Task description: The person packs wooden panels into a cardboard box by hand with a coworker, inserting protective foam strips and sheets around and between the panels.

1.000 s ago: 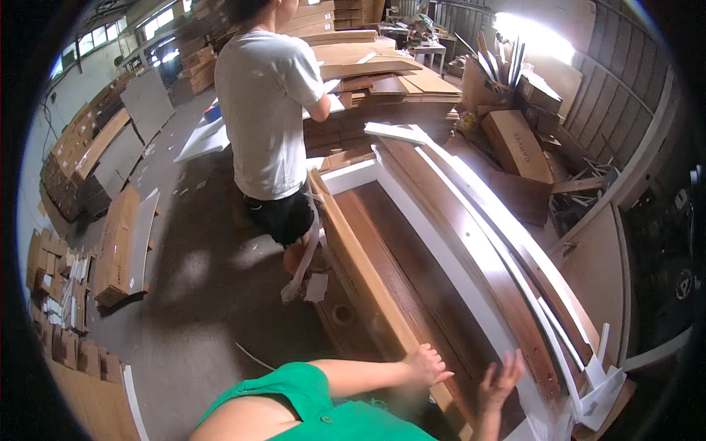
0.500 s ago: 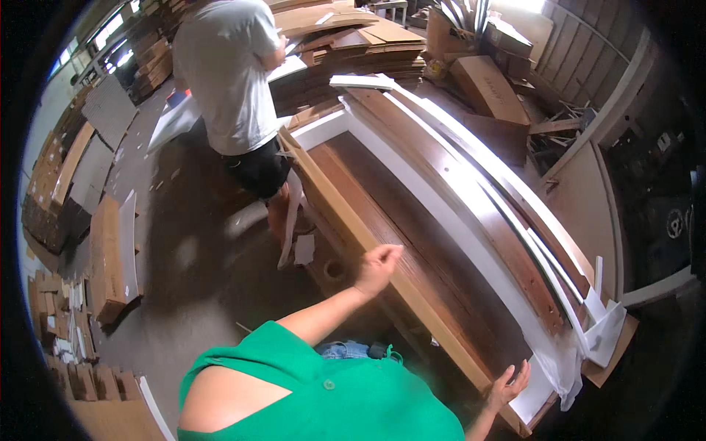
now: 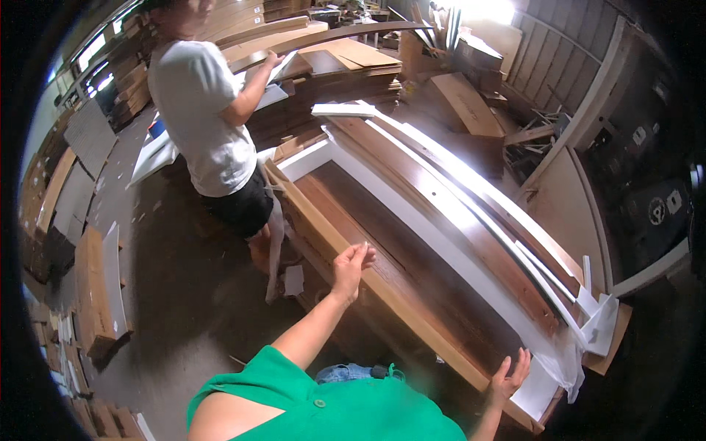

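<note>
Long carton (image 3: pixel 412 316) uncovered, brown boards (image 3: pixel 441 294) inside. Left hand (image 3: pixel 351 272) fingers curled, hold unclear; right hand (image 3: pixel 509 378) fingers spread, empty. Knock against carton could bow its side, shifting boards.

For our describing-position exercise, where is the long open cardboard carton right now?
In the head view, the carton slants from centre-left to lower right, with the left hand over its near wall and the right hand by its lower end.
</note>
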Motion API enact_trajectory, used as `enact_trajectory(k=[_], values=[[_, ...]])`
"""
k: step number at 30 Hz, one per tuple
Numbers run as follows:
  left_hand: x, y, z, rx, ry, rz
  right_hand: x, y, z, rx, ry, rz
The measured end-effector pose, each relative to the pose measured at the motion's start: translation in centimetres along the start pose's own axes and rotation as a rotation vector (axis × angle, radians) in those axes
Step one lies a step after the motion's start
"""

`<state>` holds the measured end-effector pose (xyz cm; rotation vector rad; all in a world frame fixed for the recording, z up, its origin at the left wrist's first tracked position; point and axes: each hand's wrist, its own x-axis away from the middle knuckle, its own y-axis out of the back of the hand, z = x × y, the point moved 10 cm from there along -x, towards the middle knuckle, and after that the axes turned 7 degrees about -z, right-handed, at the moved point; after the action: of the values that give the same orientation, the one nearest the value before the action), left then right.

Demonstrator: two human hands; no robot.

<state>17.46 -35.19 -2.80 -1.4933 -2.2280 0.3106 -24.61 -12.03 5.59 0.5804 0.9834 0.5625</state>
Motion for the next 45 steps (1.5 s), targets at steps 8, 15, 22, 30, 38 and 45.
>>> enact_trajectory(k=[8,15,22,30,38,45], values=[[-3.9,-6.5,-3.4,0.281,0.189,0.255,-5.3,2.6,-5.5,-0.395,-0.344,-0.231],[-3.9,-14.0,-6.2,0.452,0.158,0.419,-5.7,3.9,-14.6,-0.775,-0.755,-0.410],[0.6,-15.9,-6.2,0.577,0.269,0.399,-7.7,5.2,-19.2,-0.997,-0.939,-0.227],[3.8,-10.3,-5.6,0.187,0.206,0.305,-6.7,4.9,-19.1,-1.044,-0.891,0.400],[9.8,-7.1,0.0,0.011,0.476,0.344,2.6,4.5,-20.0,-0.308,-0.951,0.424],[11.8,-8.4,3.2,-0.207,0.426,0.126,3.1,1.5,-28.8,-0.146,-0.841,0.551]])
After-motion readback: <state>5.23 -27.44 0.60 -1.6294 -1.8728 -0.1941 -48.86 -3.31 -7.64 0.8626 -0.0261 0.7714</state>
